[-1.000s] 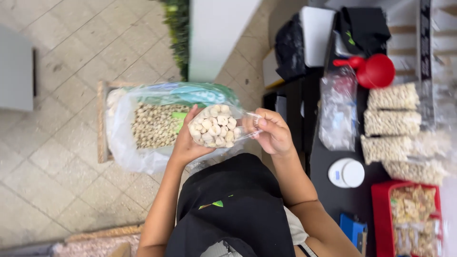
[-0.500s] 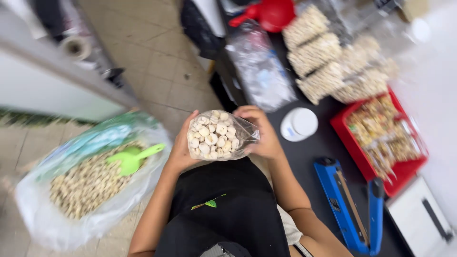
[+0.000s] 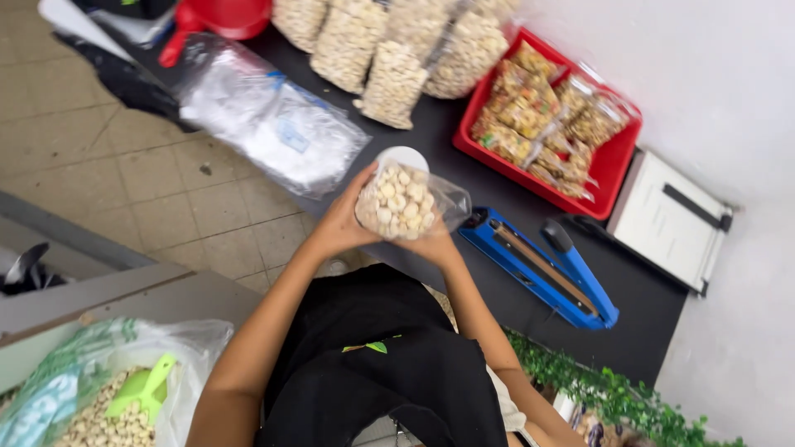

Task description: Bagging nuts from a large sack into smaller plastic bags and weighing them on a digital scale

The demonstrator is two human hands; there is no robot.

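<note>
**A filled bag of nuts held over the table, just short of the sealer**

The person holds a small clear bag of pale nuts between both hands above the black table. The left hand cups the bag's side with fingers curled round it; the right hand supports it from below and is mostly hidden behind the bag, so its finger hold cannot be told. The bag looks full and its mouth seems still unsealed, so I judge the step to be closing it. The blue heat sealer lies just beside the hands, arm down; the next move would call for lifting that arm and laying the flattened mouth across the bar.

Behind the bag a white round lid peeks out. Farther back lie several filled bags of nuts in a row, a stack of flat empty clear bags, and a red tray of mixed snack packets. A red scoop sits at the table's far end. A white paper cutter rests by the wall. Down on the left, a large sack of nuts holds a green scoop.
</note>
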